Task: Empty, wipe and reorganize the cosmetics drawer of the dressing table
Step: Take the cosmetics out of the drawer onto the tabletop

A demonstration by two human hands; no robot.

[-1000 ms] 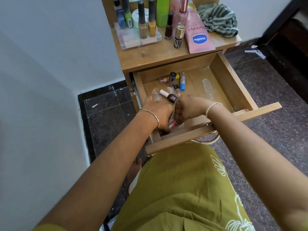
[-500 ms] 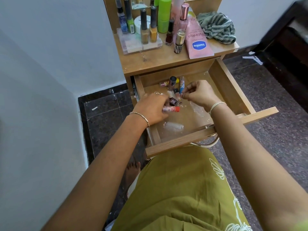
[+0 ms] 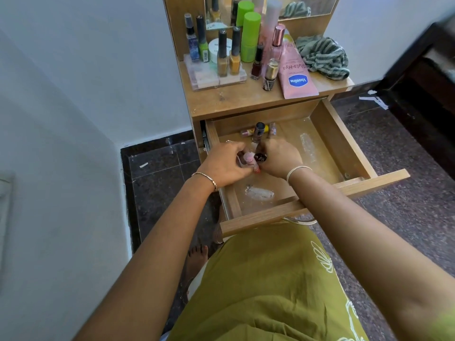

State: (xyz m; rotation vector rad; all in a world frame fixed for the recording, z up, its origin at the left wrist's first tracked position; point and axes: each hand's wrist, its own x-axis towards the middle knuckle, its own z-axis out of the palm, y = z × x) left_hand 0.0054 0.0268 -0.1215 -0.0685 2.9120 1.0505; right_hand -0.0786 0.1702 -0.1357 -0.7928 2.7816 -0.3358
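Observation:
The wooden drawer of the dressing table stands pulled out. My left hand grips several small cosmetic tubes, one with a red end, over the drawer's left side. My right hand meets it and pinches a dark nail polish bottle. At the drawer's back lie a dark-capped bottle, a pink-and-yellow tube and a pale tube. Two clear plastic pieces lie on the drawer floor.
The tabletop carries a clear tray with tall nail polish bottles, green bottles, a pink Vaseline tube and a striped cloth. A white wall is at the left, dark tiled floor all round, my foot below.
Both hands rose from the drawer's front to its middle. The left hand picked up small tubes there, and the right hand came across to the dark bottle beside it.

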